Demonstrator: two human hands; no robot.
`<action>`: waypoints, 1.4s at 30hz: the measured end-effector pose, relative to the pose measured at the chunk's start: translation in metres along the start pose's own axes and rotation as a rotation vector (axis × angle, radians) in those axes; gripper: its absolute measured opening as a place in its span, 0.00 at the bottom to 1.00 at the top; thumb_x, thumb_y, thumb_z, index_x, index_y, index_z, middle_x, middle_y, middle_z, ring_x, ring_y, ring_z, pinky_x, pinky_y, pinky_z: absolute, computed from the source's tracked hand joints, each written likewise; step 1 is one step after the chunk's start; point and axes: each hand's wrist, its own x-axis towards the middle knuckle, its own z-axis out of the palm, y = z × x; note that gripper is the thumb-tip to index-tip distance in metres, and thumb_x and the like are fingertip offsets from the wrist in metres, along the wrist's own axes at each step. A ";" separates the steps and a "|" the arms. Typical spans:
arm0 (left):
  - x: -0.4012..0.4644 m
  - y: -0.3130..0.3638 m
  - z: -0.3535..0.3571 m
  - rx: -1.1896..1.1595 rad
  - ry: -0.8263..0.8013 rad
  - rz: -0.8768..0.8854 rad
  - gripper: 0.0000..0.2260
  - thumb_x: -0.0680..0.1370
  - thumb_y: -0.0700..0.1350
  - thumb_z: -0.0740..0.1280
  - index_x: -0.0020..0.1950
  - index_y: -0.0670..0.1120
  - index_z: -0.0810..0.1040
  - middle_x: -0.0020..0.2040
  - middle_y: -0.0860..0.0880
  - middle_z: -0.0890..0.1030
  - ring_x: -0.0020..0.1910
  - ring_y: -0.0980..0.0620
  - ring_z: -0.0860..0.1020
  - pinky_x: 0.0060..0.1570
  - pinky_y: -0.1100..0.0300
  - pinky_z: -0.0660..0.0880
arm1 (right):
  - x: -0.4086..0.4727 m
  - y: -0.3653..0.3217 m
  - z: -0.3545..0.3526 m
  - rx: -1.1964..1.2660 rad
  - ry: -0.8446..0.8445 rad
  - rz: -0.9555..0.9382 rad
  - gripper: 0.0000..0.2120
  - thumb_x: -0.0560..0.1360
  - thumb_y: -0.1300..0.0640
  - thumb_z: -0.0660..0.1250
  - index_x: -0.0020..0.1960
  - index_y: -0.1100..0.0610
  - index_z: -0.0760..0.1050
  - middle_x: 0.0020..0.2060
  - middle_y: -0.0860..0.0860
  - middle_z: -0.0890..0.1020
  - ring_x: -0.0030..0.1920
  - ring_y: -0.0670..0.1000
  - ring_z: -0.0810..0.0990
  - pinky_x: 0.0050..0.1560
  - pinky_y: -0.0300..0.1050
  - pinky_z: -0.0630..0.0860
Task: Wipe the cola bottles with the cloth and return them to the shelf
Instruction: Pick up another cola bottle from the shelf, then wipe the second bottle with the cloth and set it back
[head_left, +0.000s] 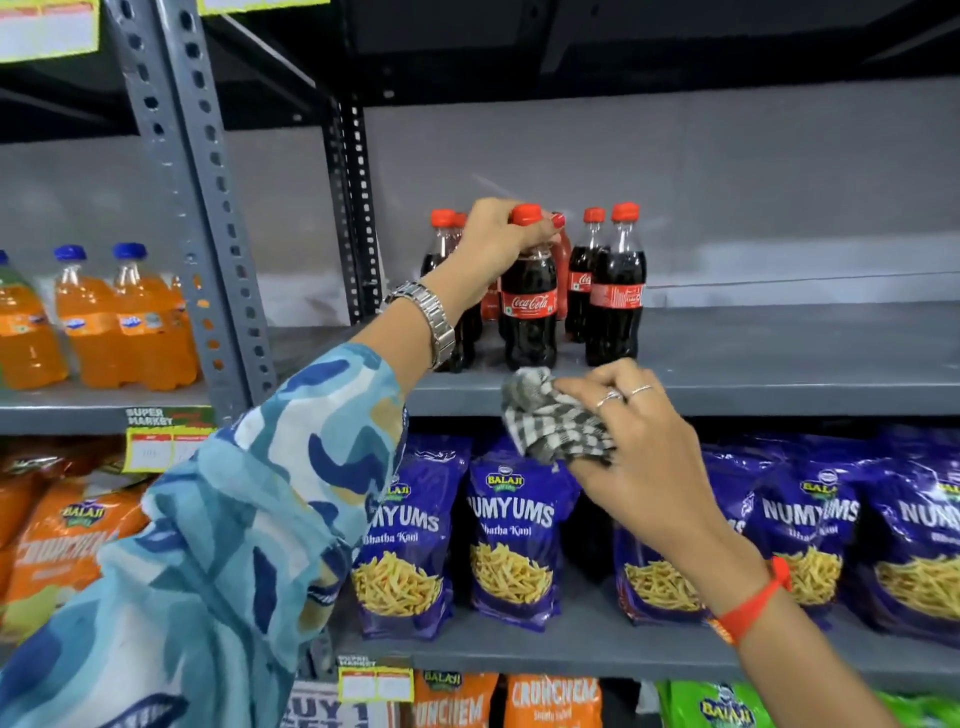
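Several small cola bottles with red caps stand in a cluster on the grey shelf (779, 364). My left hand (498, 244) is closed around the neck of the front cola bottle (530, 312), which stands upright on the shelf with its label facing me. Two more cola bottles (615, 296) stand just to its right; others are partly hidden behind my hand. My right hand (639, 441) is lower, in front of the shelf edge, bunching a black-and-white checked cloth (550, 415) just below the gripped bottle.
A perforated grey upright (208, 208) separates this bay from orange soda bottles (124, 322) on the left. Purple snack bags (511, 535) fill the shelf below, orange bags (62, 540) at lower left. The cola shelf is bare to the right of the bottles.
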 end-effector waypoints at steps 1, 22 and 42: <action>-0.007 0.002 -0.002 -0.031 0.001 0.011 0.03 0.74 0.40 0.69 0.46 0.41 0.80 0.42 0.46 0.83 0.40 0.56 0.80 0.46 0.70 0.77 | -0.002 -0.001 -0.004 0.016 0.051 0.010 0.26 0.60 0.59 0.68 0.58 0.54 0.74 0.49 0.50 0.73 0.50 0.51 0.72 0.37 0.41 0.72; -0.108 -0.012 -0.062 -0.140 0.021 -0.304 0.13 0.71 0.40 0.72 0.55 0.39 0.80 0.29 0.53 0.84 0.25 0.63 0.79 0.25 0.74 0.71 | -0.057 -0.062 0.031 -0.080 -0.089 -0.457 0.25 0.60 0.62 0.66 0.57 0.53 0.74 0.51 0.53 0.82 0.47 0.57 0.75 0.42 0.49 0.71; -0.123 -0.021 -0.068 -0.145 0.017 -0.269 0.04 0.69 0.39 0.73 0.43 0.45 0.82 0.34 0.51 0.84 0.25 0.62 0.76 0.29 0.71 0.73 | -0.008 -0.086 0.028 -0.132 0.136 -0.267 0.21 0.65 0.68 0.68 0.57 0.58 0.79 0.55 0.58 0.80 0.54 0.59 0.69 0.51 0.54 0.66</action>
